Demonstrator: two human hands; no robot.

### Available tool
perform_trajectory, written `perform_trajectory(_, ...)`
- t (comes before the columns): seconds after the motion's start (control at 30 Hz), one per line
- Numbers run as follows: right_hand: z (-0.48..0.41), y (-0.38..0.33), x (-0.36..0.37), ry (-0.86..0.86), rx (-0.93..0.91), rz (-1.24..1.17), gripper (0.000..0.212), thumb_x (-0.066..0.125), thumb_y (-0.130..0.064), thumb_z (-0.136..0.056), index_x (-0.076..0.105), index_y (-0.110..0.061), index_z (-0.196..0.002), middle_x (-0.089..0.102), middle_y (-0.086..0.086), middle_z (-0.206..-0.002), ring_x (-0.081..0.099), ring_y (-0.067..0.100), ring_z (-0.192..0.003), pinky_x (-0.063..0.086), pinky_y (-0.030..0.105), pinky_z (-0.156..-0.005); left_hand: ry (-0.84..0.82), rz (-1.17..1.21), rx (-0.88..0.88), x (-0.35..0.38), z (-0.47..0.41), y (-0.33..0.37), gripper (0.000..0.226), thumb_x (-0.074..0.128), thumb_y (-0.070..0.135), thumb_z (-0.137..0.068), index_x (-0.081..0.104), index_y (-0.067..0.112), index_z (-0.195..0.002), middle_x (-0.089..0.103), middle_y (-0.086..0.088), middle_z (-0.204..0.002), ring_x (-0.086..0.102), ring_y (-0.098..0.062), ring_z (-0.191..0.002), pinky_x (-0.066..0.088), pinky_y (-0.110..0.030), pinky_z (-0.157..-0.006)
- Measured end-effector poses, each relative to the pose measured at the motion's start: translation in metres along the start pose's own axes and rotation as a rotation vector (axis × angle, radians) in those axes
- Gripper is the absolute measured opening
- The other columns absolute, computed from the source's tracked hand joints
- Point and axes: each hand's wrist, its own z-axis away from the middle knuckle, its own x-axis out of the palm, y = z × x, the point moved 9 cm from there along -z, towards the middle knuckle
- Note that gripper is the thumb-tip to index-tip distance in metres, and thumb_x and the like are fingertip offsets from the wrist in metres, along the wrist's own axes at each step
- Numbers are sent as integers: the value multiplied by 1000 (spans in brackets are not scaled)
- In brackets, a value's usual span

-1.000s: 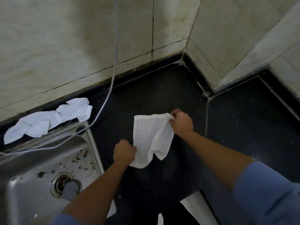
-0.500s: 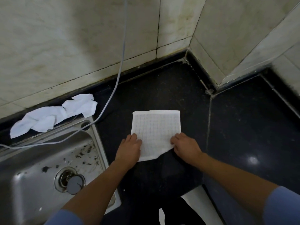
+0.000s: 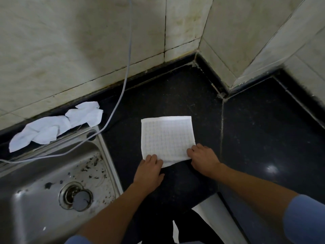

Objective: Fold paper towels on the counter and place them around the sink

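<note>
A white quilted paper towel (image 3: 168,138) lies spread flat on the black counter (image 3: 175,95), right of the steel sink (image 3: 44,199). My left hand (image 3: 149,170) presses on its near left corner, fingers laid flat. My right hand (image 3: 204,158) holds down its near right corner; a loose flap of the towel sticks out below between the hands. Crumpled white paper towels (image 3: 56,125) lie on the counter behind the sink's back rim.
A grey cable (image 3: 126,71) hangs down the tiled wall and runs across the sink's back rim. The sink has a drain (image 3: 76,195) and dark debris in the basin. The tiled wall corner (image 3: 225,92) juts into the counter on the right. The counter's front edge is close to my arms.
One second ago the towel hung crumpled between both hands above the counter. It now lies flat, and both hands have come down onto its near edge.
</note>
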Motion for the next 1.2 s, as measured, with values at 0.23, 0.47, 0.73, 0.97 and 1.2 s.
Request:
perform_trajectory(0.23,24,0,12,32,-87,-50,24,80,-13,-56,59,-16,-68,56,1,-73,56,18,-63,45,28,-43,-23,-65,-38,4,2,3,28,45,33,-92,54,16,-112,56,-4,-110,50,-20,-101,42,-34,-85)
perform_trajectory(0.47,45,17,9,-116,-56,-306,26,44,-31,-90,68,-23,-97,62,-10,-101,55,10,-96,44,24,-73,-91,-118,49,13,20,7,24,62,32,-71,61,16,-90,58,-4,-96,57,-22,-87,49,-34,-68)
perform_trajectory(0.73,18,77,-12,-160,248,-645,14,59,-26,-92,72,-25,-92,65,-12,-79,62,8,-76,53,35,-75,29,259,-62,-44,-7,-14,9,59,22,-77,52,17,-77,57,0,-83,54,-18,-78,40,-29,-68)
perform_trajectory(0.97,-36,116,-25,-54,499,-620,20,63,-31,-87,67,-11,-84,65,6,-81,61,24,-79,47,34,-67,199,602,-387,-92,-71,-83,10,67,3,-78,63,11,-83,62,-3,-72,59,-17,-68,48,-27,-67)
perform_trajectory(1.2,-68,127,-12,-109,582,-489,22,59,-35,-89,67,-19,-101,67,8,-102,63,28,-94,46,33,-72,190,565,-519,-73,-112,-108,8,67,6,-82,62,12,-78,62,-4,-72,59,-18,-71,49,-29,-71)
